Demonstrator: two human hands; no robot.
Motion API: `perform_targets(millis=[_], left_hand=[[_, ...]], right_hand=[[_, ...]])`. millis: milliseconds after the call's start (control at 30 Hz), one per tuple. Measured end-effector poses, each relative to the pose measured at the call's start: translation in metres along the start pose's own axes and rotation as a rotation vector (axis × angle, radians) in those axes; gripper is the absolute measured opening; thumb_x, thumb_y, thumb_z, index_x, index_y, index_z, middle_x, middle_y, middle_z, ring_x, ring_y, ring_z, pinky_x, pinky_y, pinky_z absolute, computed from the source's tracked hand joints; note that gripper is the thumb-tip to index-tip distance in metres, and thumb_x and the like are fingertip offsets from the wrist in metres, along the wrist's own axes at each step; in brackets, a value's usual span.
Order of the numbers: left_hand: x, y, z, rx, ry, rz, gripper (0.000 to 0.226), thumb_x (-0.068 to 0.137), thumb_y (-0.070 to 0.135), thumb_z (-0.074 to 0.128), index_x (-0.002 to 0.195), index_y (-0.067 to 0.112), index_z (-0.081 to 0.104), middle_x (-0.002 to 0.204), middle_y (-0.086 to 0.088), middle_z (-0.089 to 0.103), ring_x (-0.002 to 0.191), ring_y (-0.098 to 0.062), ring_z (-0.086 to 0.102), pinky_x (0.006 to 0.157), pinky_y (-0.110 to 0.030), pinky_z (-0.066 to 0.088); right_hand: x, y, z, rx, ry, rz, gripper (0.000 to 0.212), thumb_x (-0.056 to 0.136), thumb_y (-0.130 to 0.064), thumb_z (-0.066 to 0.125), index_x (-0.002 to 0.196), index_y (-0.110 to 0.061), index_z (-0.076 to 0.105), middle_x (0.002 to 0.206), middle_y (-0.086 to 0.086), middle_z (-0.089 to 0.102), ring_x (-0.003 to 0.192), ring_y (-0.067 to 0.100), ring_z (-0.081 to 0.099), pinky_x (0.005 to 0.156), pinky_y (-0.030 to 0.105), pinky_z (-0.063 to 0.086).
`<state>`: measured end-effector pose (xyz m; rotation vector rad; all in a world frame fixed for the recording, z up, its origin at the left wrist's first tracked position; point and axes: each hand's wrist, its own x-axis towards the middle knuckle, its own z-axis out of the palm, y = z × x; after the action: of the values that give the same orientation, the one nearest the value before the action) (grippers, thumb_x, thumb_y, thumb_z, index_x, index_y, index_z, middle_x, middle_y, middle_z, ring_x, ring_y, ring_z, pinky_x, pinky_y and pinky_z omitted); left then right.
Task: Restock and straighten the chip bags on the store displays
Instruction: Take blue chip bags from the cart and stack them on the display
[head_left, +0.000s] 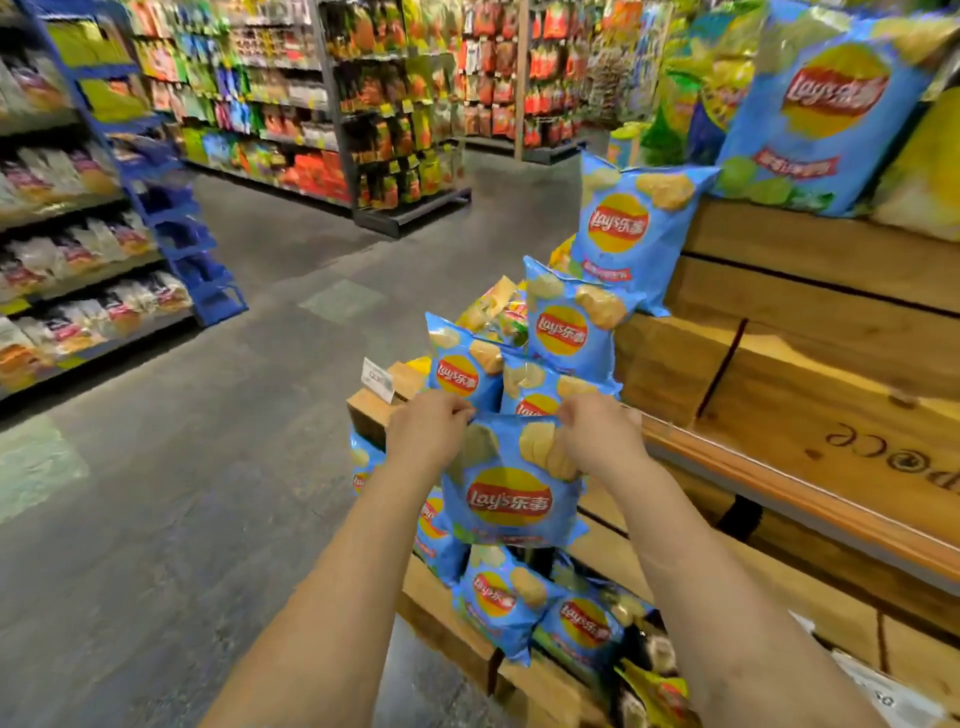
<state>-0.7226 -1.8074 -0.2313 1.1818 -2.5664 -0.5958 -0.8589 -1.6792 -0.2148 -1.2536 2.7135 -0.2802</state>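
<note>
I hold a blue Lay's chip bag (511, 493) upright in front of the wooden crate display (810, 374). My left hand (428, 428) pinches its top left corner and my right hand (597, 434) grips its top right corner. Behind it, several more blue Lay's bags (566, 327) stand stepped up the crates, the highest one (631, 228) leaning on an upper crate. More blue bags (501, 597) lie in the crate below my hands. A very large blue Lay's bag (831, 104) stands on top at the right.
A white price tag (378, 379) sticks up on the crate corner by my left hand. Grey floor aisle (208, 467) stretches left. Snack shelves (78, 260) line the left side, a blue rack (182, 218) stands beside them, and more shelving (363, 104) stands behind.
</note>
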Motion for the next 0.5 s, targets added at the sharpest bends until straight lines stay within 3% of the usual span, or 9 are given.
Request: perform_targets(millis=[67, 200, 333, 433, 500], left_hand=[[0.023, -0.001, 0.007, -0.006, -0.058, 0.032, 0.024, 0.096, 0.028, 0.051, 0.104, 0.022, 0.072, 0.107, -0.003, 0.067, 0.102, -0.027, 0.059, 0.084, -0.040, 0.048], [0.069, -0.005, 0.021, -0.039, -0.149, 0.078, 0.026, 0.098, 0.027, 0.048, 0.102, 0.017, 0.072, 0.090, -0.003, 0.068, 0.086, -0.023, 0.060, 0.065, -0.033, 0.046], [0.117, -0.006, 0.037, -0.070, -0.214, 0.158, 0.026, 0.097, 0.026, 0.049, 0.104, 0.017, 0.072, 0.108, 0.000, 0.069, 0.098, -0.023, 0.061, 0.081, -0.040, 0.052], [0.145, -0.006, 0.049, -0.062, -0.310, 0.234, 0.026, 0.098, 0.025, 0.049, 0.105, 0.015, 0.072, 0.109, -0.003, 0.068, 0.096, -0.025, 0.060, 0.080, -0.040, 0.051], [0.163, -0.008, 0.056, -0.036, -0.369, 0.271, 0.026, 0.098, 0.025, 0.049, 0.105, 0.014, 0.072, 0.107, -0.006, 0.067, 0.092, -0.025, 0.059, 0.076, -0.037, 0.050]], right_hand=[[0.019, 0.003, 0.006, -0.030, -0.013, 0.041, 0.019, 0.089, -0.009, 0.043, 0.093, -0.015, 0.061, 0.104, 0.009, 0.058, 0.106, 0.031, 0.052, 0.088, 0.039, 0.034], [0.052, 0.006, 0.018, 0.031, 0.005, 0.140, 0.028, 0.093, -0.008, 0.039, 0.107, -0.015, 0.063, 0.109, 0.007, 0.059, 0.107, 0.029, 0.051, 0.089, 0.037, 0.031], [0.083, 0.012, 0.030, 0.038, 0.068, 0.214, 0.026, 0.093, -0.009, 0.039, 0.099, -0.016, 0.064, 0.104, 0.008, 0.063, 0.106, 0.030, 0.054, 0.080, 0.034, 0.030], [0.099, 0.018, 0.039, 0.019, 0.033, 0.299, 0.028, 0.096, -0.013, 0.038, 0.103, -0.018, 0.065, 0.109, 0.008, 0.063, 0.110, 0.030, 0.053, 0.086, 0.035, 0.036], [0.107, 0.017, 0.045, -0.001, 0.007, 0.352, 0.027, 0.096, -0.014, 0.037, 0.100, -0.018, 0.063, 0.109, 0.008, 0.062, 0.107, 0.029, 0.054, 0.081, 0.033, 0.033]])
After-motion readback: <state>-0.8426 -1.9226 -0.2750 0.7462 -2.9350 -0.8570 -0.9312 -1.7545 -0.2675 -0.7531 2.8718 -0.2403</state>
